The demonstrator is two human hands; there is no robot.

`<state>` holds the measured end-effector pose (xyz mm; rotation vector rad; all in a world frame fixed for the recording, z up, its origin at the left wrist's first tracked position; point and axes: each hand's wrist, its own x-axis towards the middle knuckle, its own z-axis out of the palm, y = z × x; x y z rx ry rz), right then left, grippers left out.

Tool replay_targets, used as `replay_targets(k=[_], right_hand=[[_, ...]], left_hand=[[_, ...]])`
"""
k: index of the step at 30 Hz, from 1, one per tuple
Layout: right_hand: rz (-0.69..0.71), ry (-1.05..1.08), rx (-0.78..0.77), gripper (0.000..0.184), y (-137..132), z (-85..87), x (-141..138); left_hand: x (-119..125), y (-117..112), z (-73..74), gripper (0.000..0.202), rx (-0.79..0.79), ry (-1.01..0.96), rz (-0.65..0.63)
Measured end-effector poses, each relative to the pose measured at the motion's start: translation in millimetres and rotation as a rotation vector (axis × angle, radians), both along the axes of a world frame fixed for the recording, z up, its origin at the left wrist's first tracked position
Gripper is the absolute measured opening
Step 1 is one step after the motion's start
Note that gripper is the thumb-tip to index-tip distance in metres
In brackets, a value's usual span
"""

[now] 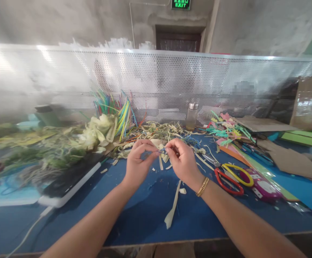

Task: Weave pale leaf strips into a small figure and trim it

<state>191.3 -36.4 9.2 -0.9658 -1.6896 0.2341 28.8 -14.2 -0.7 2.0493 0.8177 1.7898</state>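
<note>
My left hand [138, 161] and my right hand [183, 161] meet above the blue table [145, 211], fingers pinched together on a thin blue strip [161, 152] stretched between them. A gold bracelet [202, 187] sits on my right wrist. Under the hands lie pale husk scraps [161, 163], and a long pale strip [173, 208] lies nearer the front edge. Behind the hands is a heap of shredded pale and green strips [161, 130].
Red and yellow scissors [230, 177] and a pink tool [262, 186] lie right of my hand. A tablet [70, 179] with a white cable sits left. Colored straws [118, 111], a glass bottle [192, 116], paper flowers [226, 129], cardboard [293, 161] and a perforated metal screen [172, 82] stand behind.
</note>
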Motion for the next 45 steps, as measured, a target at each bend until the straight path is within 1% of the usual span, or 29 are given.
replay_targets(k=[2,6,9,11,14,17,19,22,25,30,33,38,40,42,43,45], right_hand=[[-0.013,-0.011,0.013,0.007,0.6,-0.7,0.2],[-0.051,-0.046,0.058,0.008,0.6,-1.4,-0.4],[-0.081,-0.089,0.098,0.010,0.2,-1.9,-1.2],[-0.093,-0.123,0.118,0.011,0.0,-1.7,-1.2],[-0.153,-0.190,0.193,0.012,-0.4,0.1,-0.2],[-0.261,-0.264,0.306,0.010,-1.9,2.3,0.7],[-0.327,-0.306,0.355,0.009,-3.4,3.0,0.5],[-0.397,-0.339,0.349,0.008,-4.7,2.7,-0.6],[-0.412,-0.318,0.276,0.006,-2.6,1.9,-0.7],[-0.385,-0.258,0.209,0.006,3.6,0.5,3.1],[-0.319,-0.216,0.157,0.007,5.3,-1.6,3.7],[-0.155,-0.049,-0.018,0.008,11.6,-8.6,2.6],[-0.080,0.045,-0.114,0.006,14.8,-11.3,3.3],[-0.047,0.099,-0.181,0.006,17.2,-13.2,4.6],[-0.053,0.103,-0.189,0.006,18.0,-13.9,5.5],[-0.089,0.071,-0.165,0.006,19.4,-14.7,7.4]], left_hand=[[2.3,0.0,-1.8,0.007,-0.124,-0.090,-0.060],[4.9,-1.5,-2.4,0.012,-0.341,-0.175,-0.082],[7.6,-5.0,-0.6,0.018,-0.518,-0.259,-0.150],[9.4,-6.6,0.3,0.020,-0.573,-0.319,-0.198],[10.5,-6.2,0.3,0.018,-0.550,-0.368,-0.214],[9.6,-4.3,0.3,0.015,-0.477,-0.392,-0.171],[8.7,-3.5,1.0,0.014,-0.428,-0.423,-0.136],[8.0,-3.1,1.8,0.013,-0.372,-0.468,-0.117],[7.7,-1.8,-0.5,0.012,-0.348,-0.487,-0.111],[7.0,0.4,-5.4,0.012,-0.316,-0.468,-0.065],[7.3,-0.8,-5.1,0.012,-0.302,-0.450,-0.025],[8.6,-1.5,-6.0,0.014,-0.326,-0.421,0.004],[7.5,1.4,-7.6,0.014,-0.344,-0.370,0.002],[4.7,5.4,-8.9,0.013,-0.350,-0.281,0.020],[2.8,7.2,-9.2,0.013,-0.335,-0.220,0.054],[-1.3,9.3,-8.7,0.009,-0.246,-0.082,0.198]])
